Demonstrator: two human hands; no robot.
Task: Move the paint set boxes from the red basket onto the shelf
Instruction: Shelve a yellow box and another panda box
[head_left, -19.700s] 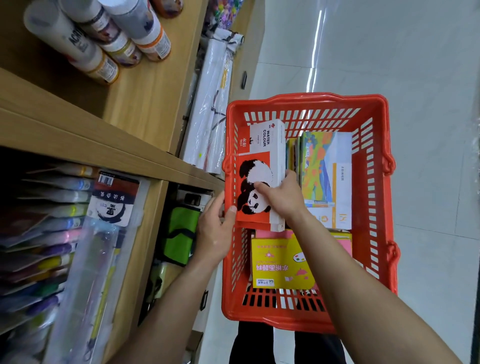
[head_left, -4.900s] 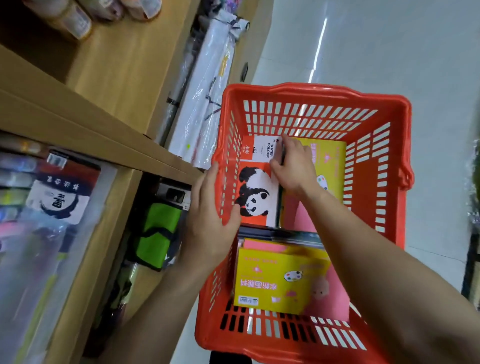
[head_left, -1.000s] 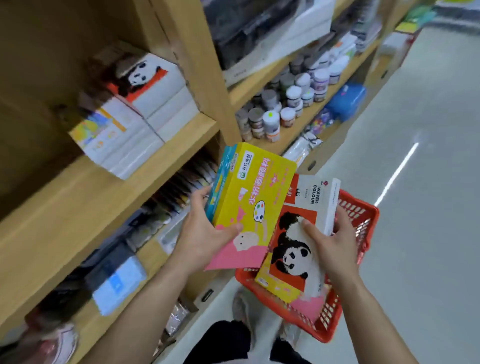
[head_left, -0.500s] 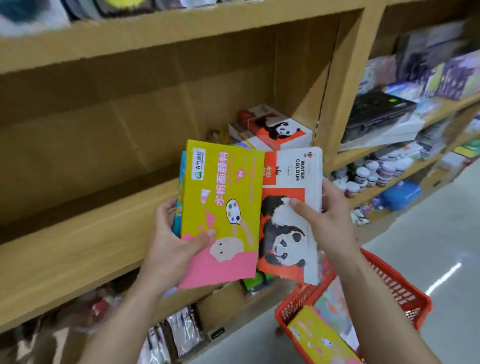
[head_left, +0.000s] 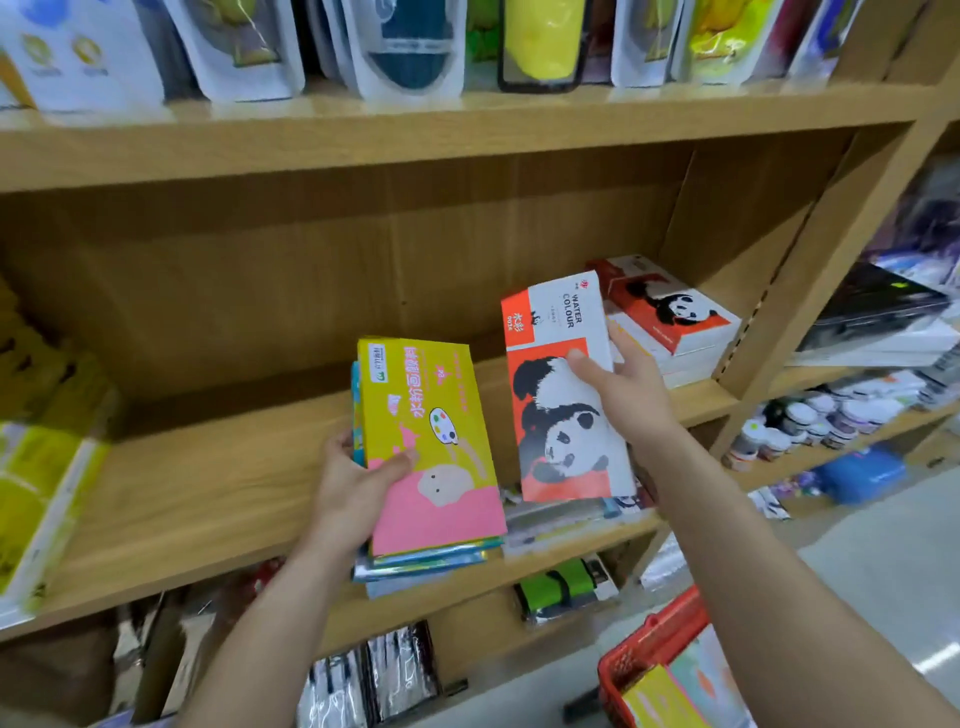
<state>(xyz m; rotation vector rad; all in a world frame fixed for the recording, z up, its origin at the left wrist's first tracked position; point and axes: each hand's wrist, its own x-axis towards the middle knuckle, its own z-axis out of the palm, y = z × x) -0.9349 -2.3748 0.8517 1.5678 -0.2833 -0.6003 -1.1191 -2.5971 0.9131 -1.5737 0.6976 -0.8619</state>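
Both boxes up at the shelf.
My left hand grips the yellow-pink paint box; my right hand clamps the panda watercolour box.

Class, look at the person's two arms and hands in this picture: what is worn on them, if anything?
Nothing shows on either. The left hand and right hand are bare, with no gloves, rings, watch or bracelet visible. Both forearms are uncovered up to the picture's edge; no sleeve comes into view.
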